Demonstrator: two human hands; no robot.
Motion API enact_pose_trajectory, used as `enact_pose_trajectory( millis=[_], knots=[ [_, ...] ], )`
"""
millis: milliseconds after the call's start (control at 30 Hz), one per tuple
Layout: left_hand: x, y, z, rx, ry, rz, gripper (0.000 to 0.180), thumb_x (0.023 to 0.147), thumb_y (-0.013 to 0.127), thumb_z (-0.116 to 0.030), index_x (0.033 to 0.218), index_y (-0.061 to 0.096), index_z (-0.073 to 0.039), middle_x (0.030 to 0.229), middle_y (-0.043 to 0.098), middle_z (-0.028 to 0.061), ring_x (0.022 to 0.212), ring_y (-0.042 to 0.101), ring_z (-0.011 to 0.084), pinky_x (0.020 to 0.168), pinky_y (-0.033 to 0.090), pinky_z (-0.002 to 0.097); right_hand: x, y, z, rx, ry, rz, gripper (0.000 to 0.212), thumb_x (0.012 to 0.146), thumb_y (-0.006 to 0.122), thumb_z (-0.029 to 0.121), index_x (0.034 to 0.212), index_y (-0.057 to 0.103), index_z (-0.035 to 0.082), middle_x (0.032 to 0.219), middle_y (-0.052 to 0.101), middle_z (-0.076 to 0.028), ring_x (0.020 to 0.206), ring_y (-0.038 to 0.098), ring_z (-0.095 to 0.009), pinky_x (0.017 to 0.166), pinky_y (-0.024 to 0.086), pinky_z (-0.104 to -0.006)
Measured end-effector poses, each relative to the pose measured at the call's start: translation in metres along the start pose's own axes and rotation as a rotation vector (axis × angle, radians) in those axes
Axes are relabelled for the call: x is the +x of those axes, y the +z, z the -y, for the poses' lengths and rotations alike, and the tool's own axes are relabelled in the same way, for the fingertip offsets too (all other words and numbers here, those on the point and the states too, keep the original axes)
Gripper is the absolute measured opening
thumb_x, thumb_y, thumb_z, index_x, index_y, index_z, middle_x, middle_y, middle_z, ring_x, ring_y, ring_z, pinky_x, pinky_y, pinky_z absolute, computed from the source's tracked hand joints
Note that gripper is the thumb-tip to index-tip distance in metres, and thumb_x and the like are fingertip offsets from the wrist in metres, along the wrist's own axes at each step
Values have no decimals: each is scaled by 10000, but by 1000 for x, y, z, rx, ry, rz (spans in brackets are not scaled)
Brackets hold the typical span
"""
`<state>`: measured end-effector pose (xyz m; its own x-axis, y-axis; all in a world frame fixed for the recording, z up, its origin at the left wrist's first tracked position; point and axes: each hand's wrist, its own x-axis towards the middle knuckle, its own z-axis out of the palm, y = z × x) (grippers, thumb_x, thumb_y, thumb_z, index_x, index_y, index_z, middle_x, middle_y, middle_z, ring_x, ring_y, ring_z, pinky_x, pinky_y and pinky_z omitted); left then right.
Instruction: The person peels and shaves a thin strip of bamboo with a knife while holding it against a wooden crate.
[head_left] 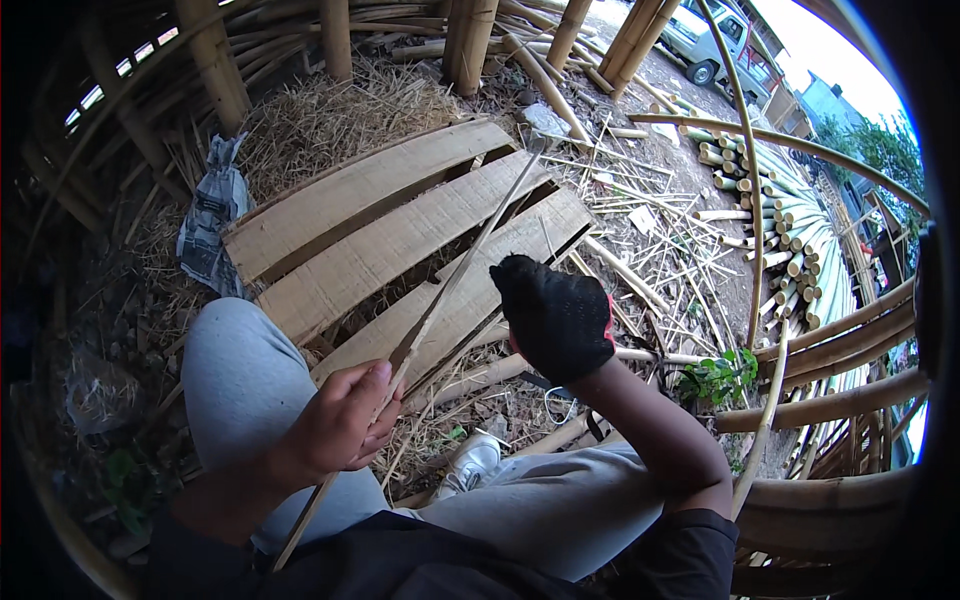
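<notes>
My bare left hand is closed around a long, thin bamboo strip. The strip slants from beside my lap up over a wooden pallet of several pale planks. To the right of the strip, my right hand wears a black glove with some red at its edge and is curled into a fist above the pallet's near right corner. Whatever that fist may hold is hidden by the glove. A gap shows between the glove and the strip.
Dry straw and a crumpled sack lie left of the pallet. Bamboo posts stand behind. Cut bamboo poles are stacked at the right, near curved bamboo rails. A parked vehicle stands far off.
</notes>
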<state>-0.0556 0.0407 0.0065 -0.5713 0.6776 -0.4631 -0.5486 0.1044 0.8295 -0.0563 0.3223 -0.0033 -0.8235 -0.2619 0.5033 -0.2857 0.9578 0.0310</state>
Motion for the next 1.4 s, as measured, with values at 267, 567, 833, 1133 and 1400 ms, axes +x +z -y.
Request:
enact_pose_trajectory(
  millis=[267,567,833,1133,1400],
  knots=[
    [4,1,0,-148,-112,56,352,1089,309,-448,984,446,-140,554,307,-58,392,243,39,339,225,205,13,35,9,-204,-86,-31,63,875,590,152,875,527,151,644,514,-43,509,573,-228,457,420,-386],
    [2,-2,-7,-86,-46,-28,354,1082,325,-489,1015,449,-164,579,311,-66,404,244,41,359,222,207,50,44,-7,-187,-237,-154,113,905,611,205,831,540,157,614,501,-16,495,571,-192,423,454,-360],
    [-3,-4,-14,-134,18,-36,359,1088,310,-488,1017,439,-160,570,291,-65,391,232,42,340,212,215,95,63,-46,-240,-119,-308,29,863,621,174,841,602,173,658,601,-45,529,626,-230,441,470,-362],
    [-33,17,-13,-112,-40,137,347,1097,286,-444,987,430,-147,558,306,-45,383,240,56,333,233,225,132,50,-210,-243,798,-187,183,941,563,205,864,704,116,827,737,-170,782,738,-318,669,538,-467],
    [-13,-14,-14,-98,21,-10,369,1095,338,-425,1026,512,-107,605,410,-17,376,275,38,332,237,201,63,1,-154,-434,413,176,195,894,573,128,1069,658,148,942,737,-135,851,721,-353,719,563,-474]
  ],
)
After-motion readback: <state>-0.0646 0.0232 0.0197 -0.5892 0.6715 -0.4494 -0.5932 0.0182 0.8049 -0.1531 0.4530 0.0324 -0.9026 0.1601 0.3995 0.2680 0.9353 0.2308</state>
